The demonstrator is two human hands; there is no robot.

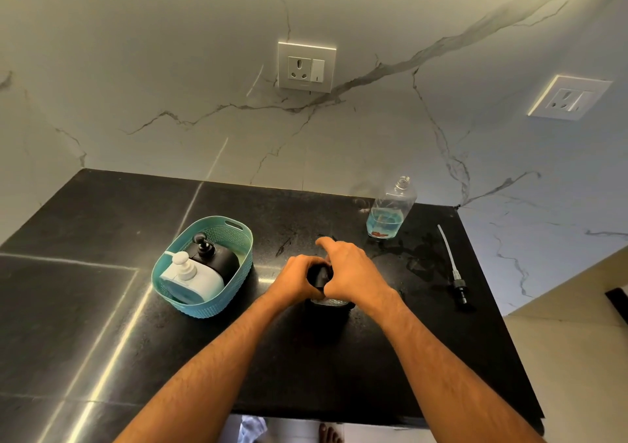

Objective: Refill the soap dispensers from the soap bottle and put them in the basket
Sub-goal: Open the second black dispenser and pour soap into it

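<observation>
1. Black stone counter [102,225] meets a white veined marble wall [170,69] carrying two sockets.
2. Both hands meet at the counter's middle on a dark soap dispenser [319,278].
3. Left hand [295,281] curls closed around its black top.
4. Right hand [350,274] covers the same top, fingers bent, forefinger raised.
5. Teal basket [238,272], to the left, holds a white dispenser [192,281] and a black one [217,257].
6. Uncapped clear soap bottle [390,210], part full of blue liquid, stands by the wall; its pump tube [450,262] lies to the right.
</observation>
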